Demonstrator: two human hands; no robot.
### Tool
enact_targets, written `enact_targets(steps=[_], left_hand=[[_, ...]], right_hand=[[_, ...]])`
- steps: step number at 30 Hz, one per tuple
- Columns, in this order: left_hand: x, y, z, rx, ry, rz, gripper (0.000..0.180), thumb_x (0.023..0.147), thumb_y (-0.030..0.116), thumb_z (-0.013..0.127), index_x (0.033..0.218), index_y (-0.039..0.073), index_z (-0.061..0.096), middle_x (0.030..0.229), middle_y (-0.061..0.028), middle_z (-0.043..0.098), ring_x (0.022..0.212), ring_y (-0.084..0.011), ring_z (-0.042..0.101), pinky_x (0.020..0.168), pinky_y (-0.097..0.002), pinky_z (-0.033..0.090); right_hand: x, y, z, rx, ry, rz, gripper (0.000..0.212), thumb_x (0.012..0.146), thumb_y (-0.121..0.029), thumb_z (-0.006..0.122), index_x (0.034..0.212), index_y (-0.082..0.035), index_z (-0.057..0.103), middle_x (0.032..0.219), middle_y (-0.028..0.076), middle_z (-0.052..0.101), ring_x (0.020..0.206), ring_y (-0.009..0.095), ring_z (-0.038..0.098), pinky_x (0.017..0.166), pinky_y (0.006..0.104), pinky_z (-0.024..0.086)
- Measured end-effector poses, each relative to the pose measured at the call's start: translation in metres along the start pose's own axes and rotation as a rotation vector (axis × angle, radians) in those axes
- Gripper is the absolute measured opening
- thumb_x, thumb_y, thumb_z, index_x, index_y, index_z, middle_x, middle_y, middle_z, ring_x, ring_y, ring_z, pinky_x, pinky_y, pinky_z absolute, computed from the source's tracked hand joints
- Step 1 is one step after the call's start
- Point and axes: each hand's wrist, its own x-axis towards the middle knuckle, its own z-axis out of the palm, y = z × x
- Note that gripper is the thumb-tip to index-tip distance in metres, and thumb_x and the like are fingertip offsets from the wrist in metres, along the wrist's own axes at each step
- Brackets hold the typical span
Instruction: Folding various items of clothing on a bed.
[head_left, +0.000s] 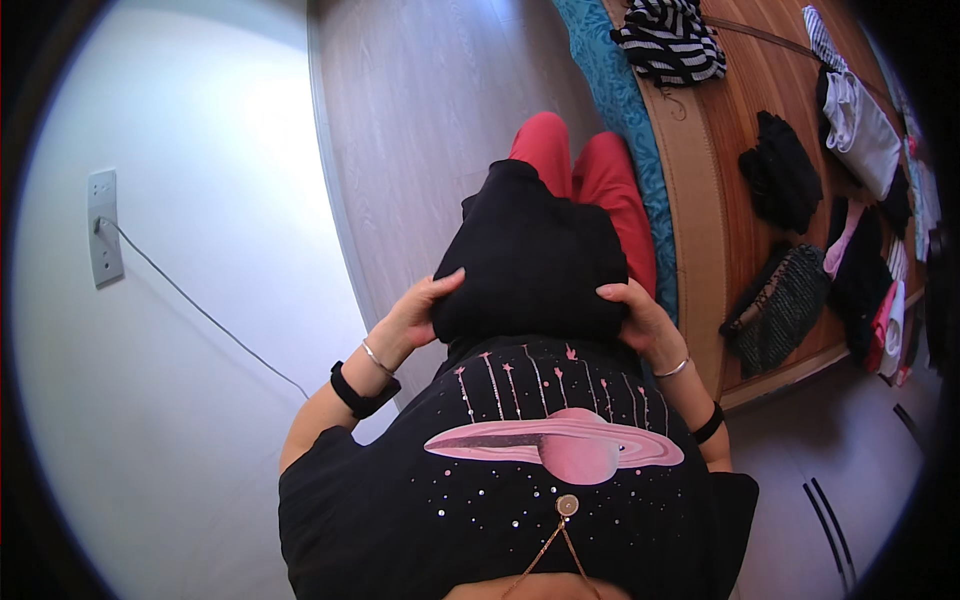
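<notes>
A folded black garment (535,260) lies across my lap, over my red trousers; its exact kind cannot be made out. My left hand (425,308) grips its left edge, thumb on top and the fingers hidden underneath. At the opposite edge my right hand (640,315) holds it the same way, thumb resting on the cloth. The fabric is spread fairly flat between both hands, with its far end near my knees.
On my right, a wooden surface (740,90) with a woven edge strip carries a striped black-and-white garment (672,45), a folded black garment (782,175), a dark speckled garment (778,308) and a white garment (860,130). A wall socket (104,230) with a plugged-in cable is on my left.
</notes>
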Motion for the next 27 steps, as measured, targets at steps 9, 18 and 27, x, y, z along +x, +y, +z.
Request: enact_targets(steps=[9, 18, 27], left_hand=[[0.013, 0.036, 0.035, 2.042, 0.22, 0.709, 0.077, 0.077, 0.016, 0.063, 0.138, -0.008, 0.023, 0.135, -0.0218, 0.04, 0.119, -0.0277, 0.046, 0.099, -0.0339, 0.038], [0.047, 0.015, 0.045, 1.526, -0.653, 0.279, 0.092, 0.084, 0.031, 0.064, 0.144, -0.001, 0.003, 0.148, -0.0236, 0.014, 0.137, -0.0272, 0.019, 0.111, -0.0311, 0.018], [0.038, 0.063, 0.083, 0.724, -0.017, -0.091, 0.054, 0.087, 0.034, 0.061, 0.127, 0.001, 0.046, 0.117, -0.015, 0.057, 0.102, -0.0239, 0.058, 0.09, -0.0365, 0.047]], right_hand=[[0.003, -0.011, 0.014, -0.059, 0.047, -0.018, 0.058, 0.072, -0.008, 0.062, 0.127, 0.0, 0.043, 0.116, 0.01, 0.056, 0.102, 0.021, 0.056, 0.09, 0.0341, 0.046], [0.018, -0.014, 0.009, 0.164, 0.125, -0.031, 0.034, 0.076, -0.01, 0.063, 0.11, -0.004, 0.058, 0.102, 0.008, 0.063, 0.09, 0.019, 0.061, 0.085, 0.0313, 0.048], [0.055, -0.054, 0.03, 0.057, 0.167, -0.589, 0.059, 0.09, -0.018, 0.048, 0.141, -0.003, 0.021, 0.124, 0.011, 0.049, 0.109, 0.019, 0.051, 0.094, 0.0314, 0.041]])
